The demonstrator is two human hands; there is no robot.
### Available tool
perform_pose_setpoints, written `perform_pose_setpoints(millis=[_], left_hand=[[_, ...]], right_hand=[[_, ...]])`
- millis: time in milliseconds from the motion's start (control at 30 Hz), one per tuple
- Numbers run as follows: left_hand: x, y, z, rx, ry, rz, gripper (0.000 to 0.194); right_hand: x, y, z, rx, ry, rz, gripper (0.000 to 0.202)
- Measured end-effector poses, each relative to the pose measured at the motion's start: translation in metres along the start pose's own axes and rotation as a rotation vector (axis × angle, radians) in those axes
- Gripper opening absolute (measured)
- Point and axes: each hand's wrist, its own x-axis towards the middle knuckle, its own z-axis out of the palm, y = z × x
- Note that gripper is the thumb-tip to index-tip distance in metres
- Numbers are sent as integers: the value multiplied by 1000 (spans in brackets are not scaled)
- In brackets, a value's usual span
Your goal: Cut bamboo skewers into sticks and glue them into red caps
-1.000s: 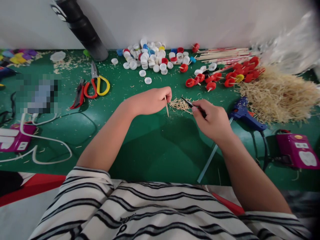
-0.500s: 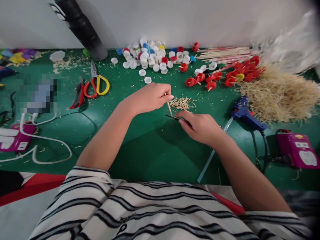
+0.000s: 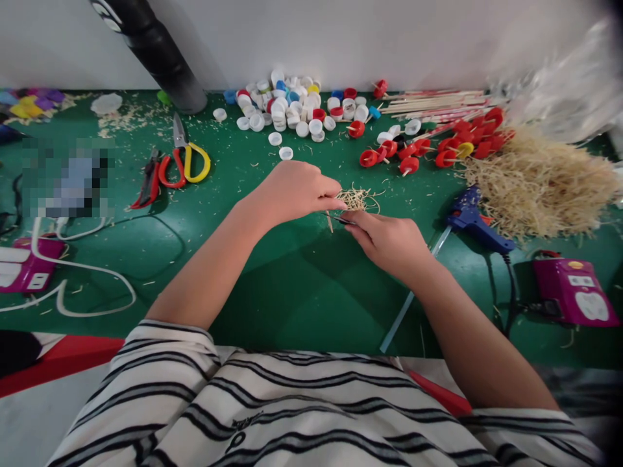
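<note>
Near the middle of the green table, my left hand (image 3: 302, 191) is closed on a thin wooden stick (image 3: 329, 222), whose lower end sticks out below the fingers. My right hand (image 3: 389, 241) is closed round a small dark blade (image 3: 342, 219), its tip beside the stick and close to my left fingertips. The blade's handle is hidden in the palm. Just behind the fingers lies a little heap of pale curled shavings (image 3: 357, 198).
Behind are bottle caps (image 3: 292, 110), red caps on sticks (image 3: 409, 152), a bundle of sticks (image 3: 438, 105) and a black bottle (image 3: 165, 61). Scissors (image 3: 182, 159) and pliers (image 3: 147, 181) lie left; a blue glue gun (image 3: 479, 220) and straw pile (image 3: 540, 181) lie right.
My left fingers have moved down and right, closer to the blade, and less of the stick shows below them. The blade now sits higher along the stick. The whole view has shifted slightly.
</note>
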Motion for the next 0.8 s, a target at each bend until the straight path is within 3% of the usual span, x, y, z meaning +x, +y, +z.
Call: perform_pose_setpoints(millis=[233,500,800], left_hand=[[-1,1,-1,-116,-42,33,53],[-7,5,-14,-169,-171,-96,32],[-14,1,-22,-287,-159,-171,21]], right_hand=[[0,-3,2,-12,18,-30,40],[-1,-3,2,47,65,-45,40],[-1,-1,1,70,57,-81,39]])
